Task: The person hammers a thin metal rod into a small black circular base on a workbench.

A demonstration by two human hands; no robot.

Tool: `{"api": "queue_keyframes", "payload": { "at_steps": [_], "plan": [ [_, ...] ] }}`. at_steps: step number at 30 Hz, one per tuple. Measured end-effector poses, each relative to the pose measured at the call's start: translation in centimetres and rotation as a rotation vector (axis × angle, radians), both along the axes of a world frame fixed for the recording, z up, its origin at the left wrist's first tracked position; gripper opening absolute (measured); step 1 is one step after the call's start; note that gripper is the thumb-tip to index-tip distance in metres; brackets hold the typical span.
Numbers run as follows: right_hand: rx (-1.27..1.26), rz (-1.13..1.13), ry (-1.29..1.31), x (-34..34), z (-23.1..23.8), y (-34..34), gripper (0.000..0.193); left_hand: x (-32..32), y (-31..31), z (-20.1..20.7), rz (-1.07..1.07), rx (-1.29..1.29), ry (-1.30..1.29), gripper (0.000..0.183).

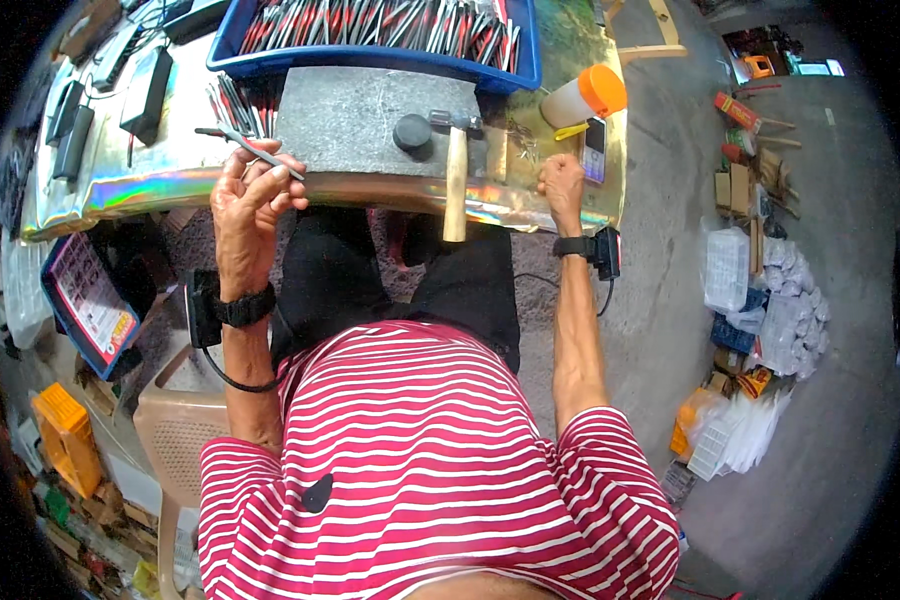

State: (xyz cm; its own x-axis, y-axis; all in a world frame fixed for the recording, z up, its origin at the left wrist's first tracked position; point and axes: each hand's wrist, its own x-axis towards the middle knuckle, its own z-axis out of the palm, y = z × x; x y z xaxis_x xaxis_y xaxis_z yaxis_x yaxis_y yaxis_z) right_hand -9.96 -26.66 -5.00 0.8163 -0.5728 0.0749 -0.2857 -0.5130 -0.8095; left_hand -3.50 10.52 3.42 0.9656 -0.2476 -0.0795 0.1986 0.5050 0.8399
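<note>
My left hand (248, 215) is raised at the table's front edge, its fingers closed on a slim grey metal tool (255, 151) whose dark end points left; its exact kind is unclear. My right hand (562, 188) is closed in a pinch over the table's right part, and whatever lies between its fingertips is hidden. Just beyond it are small loose metal pins (527, 150). Between my hands is a grey stone slab (335, 120) with a round black block (413, 134) on it. A hammer (456, 180) rests there, its wooden handle jutting over the front edge.
A blue tray (390, 66) full of slim red, black and metal pieces stands behind the slab; similar pieces (245, 106) lie left of it. An orange-lidded jar (598, 92), a yellow item (570, 131) and a phone (594, 152) sit right. Black boxes (148, 95) occupy the left.
</note>
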Motion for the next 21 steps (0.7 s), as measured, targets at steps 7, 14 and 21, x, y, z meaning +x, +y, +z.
{"api": "queue_keyframes", "payload": {
  "at_steps": [7,14,21],
  "plan": [
    [0.777,0.043,-0.277,-0.2,1.8,1.5,0.01,-0.8,-1.7,1.2,-0.059,0.028,0.045,0.022],
    [1.075,0.296,-0.336,0.5,7.5,8.7,0.012,-1.4,-3.7,1.5,-0.166,-0.028,0.097,0.019],
    [1.149,0.449,-0.278,1.1,10.8,15.6,0.012,-1.8,-5.1,0.9,-0.142,-0.217,0.219,0.019]
  ]
}}
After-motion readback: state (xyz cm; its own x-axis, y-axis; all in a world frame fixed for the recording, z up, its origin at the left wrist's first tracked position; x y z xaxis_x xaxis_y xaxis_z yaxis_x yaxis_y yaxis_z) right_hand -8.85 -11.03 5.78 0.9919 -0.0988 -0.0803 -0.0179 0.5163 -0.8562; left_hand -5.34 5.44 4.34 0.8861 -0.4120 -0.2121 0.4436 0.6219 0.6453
